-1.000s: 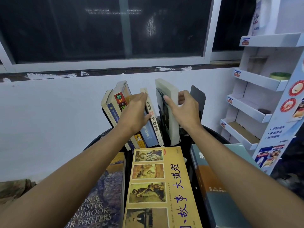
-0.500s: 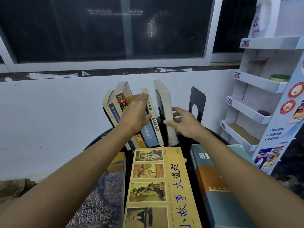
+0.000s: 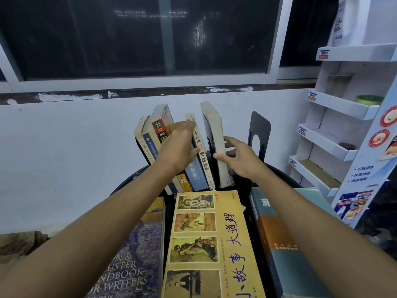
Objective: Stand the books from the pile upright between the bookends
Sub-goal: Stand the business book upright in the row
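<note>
Several books (image 3: 156, 134) stand leaning left on a round black table (image 3: 277, 171). My left hand (image 3: 178, 147) lies flat against their spines, fingers spread. A pale thick book (image 3: 214, 138) stands upright just right of them. My right hand (image 3: 238, 158) grips its lower fore-edge, thumb in front and fingers behind. The black right bookend (image 3: 258, 134) stands apart behind that hand. The left bookend is hidden. Three books lie flat in front: a yellow one (image 3: 210, 244), a writers' handbook (image 3: 133, 259) and a teal-orange one (image 3: 279, 237).
A white cardboard display rack (image 3: 343, 108) with several shelves stands close on the right. A white wall and a dark window are right behind the table. A crumpled brownish cloth (image 3: 19, 244) lies low at the left.
My right hand slid down from the top of the pale book to its lower edge, uncovering the right bookend. The pale book now stands straighter. My left hand stayed on the leaning books.
</note>
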Tool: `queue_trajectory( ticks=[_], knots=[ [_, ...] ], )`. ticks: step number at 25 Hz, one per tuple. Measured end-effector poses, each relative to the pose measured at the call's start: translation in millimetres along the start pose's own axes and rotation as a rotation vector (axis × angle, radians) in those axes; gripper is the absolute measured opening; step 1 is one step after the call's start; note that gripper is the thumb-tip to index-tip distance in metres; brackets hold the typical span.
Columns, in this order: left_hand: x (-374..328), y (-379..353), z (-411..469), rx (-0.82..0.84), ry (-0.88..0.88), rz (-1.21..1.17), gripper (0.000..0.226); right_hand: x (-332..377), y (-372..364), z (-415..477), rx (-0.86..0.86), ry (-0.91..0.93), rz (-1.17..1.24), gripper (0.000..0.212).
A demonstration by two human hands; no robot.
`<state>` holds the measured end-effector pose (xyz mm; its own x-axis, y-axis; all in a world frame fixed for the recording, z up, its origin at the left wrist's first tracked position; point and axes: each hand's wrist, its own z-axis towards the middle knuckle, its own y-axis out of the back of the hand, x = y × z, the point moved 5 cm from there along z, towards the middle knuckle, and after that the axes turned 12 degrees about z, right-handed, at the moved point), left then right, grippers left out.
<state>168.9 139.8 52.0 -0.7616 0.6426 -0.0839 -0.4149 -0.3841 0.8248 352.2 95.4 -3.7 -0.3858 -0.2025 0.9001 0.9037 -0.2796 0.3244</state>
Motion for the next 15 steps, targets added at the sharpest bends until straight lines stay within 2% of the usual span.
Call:
queue_trajectory(
  ticks=[10,15],
  knots=[
    [-2.2,2.4,-1.0,0.001,-0.010,0.009,0.061,0.7,-1.7,-3.1,-0.010,-0.007,-0.020,0.056],
    [0.1,6.1,-1.2,0.031,-0.047,-0.019,0.058,2.7,2.1,-7.6,0.015,-0.031,-0.094,0.063]
  ],
)
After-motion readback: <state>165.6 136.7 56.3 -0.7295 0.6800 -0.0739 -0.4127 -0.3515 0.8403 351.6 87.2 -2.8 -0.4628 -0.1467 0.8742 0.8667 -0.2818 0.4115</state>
